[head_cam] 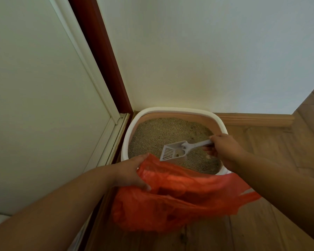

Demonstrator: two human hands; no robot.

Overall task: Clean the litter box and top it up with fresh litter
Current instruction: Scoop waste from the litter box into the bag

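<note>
Two forearms enter from the lower corners of the view, both bare from the frame edge to the wrist, with no sleeve, cuff or fabric showing anywhere along them. The left hand (132, 173) wears no glove, and no ring, band or watch shows on it or on its wrist. The right hand (225, 151) is likewise ungloved, its wrist plain and unadorned. Fingernails are hard to make out in the soft picture; the ones that show look short and unpainted.
</note>
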